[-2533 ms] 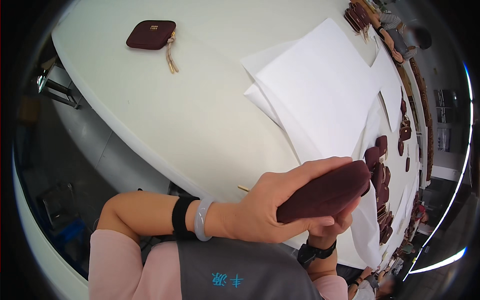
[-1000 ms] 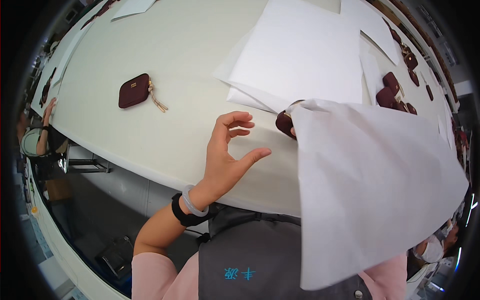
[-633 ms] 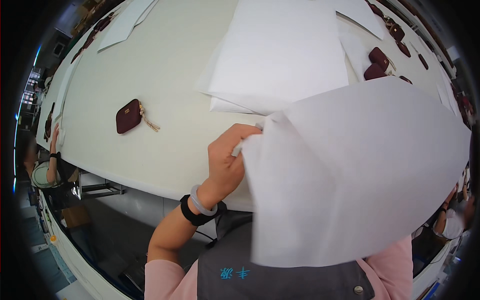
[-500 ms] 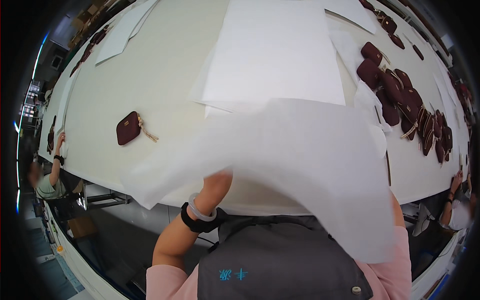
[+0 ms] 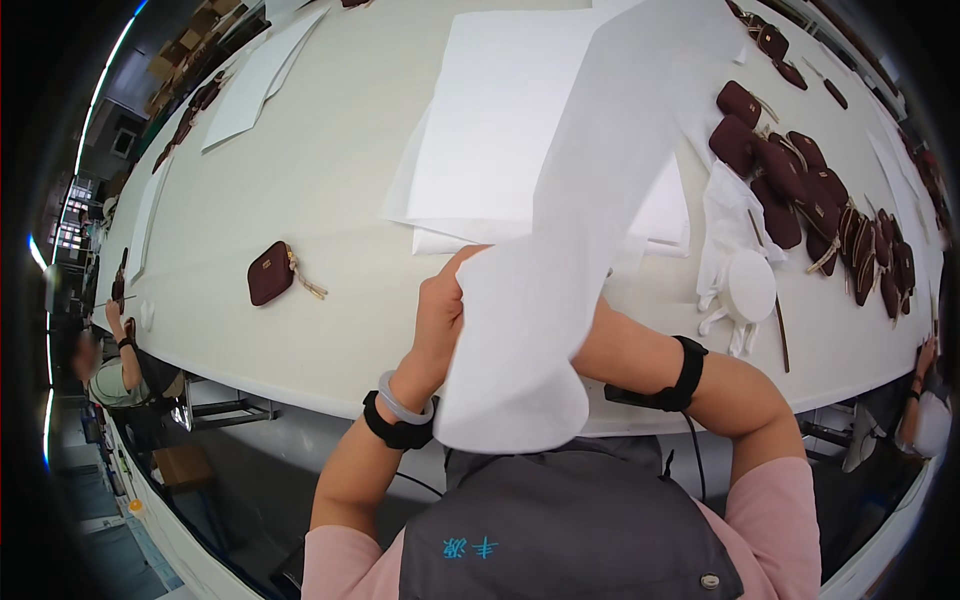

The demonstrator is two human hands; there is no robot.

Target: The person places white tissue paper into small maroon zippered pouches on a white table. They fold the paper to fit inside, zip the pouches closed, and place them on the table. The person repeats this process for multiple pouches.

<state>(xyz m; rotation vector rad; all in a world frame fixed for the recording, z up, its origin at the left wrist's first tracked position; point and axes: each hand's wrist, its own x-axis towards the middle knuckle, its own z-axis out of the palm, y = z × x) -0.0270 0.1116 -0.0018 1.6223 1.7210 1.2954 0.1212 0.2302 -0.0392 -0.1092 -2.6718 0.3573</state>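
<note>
A thin, translucent white paper sheet (image 5: 600, 150) hangs in a long curve in front of me, its far end raised toward the upper right. My left hand (image 5: 438, 310) is closed on the sheet's near left edge. Behind the sheet, my right hand (image 5: 597, 332) is mostly covered; its fingers are hidden and only the part by the wrist shows. Under the sheet's far part lies a stack of white paper (image 5: 490, 110) on the pale table. Left of my left hand, a dark red zipped pouch (image 5: 270, 275) with a beige cord pull lies alone.
Several dark red pouches (image 5: 785, 180) are heaped at the right. Nearer me are a round white object (image 5: 748, 286), crumpled white material (image 5: 728, 205) and a thin brown stick (image 5: 781, 335). More paper (image 5: 255, 85) lies far left. Other people (image 5: 120, 375) work at both sides.
The sheet has swung from spread wide across my front to a narrow, curved strip reaching up and right. My right forearm has come inward across the table edge; my left hand has moved up.
</note>
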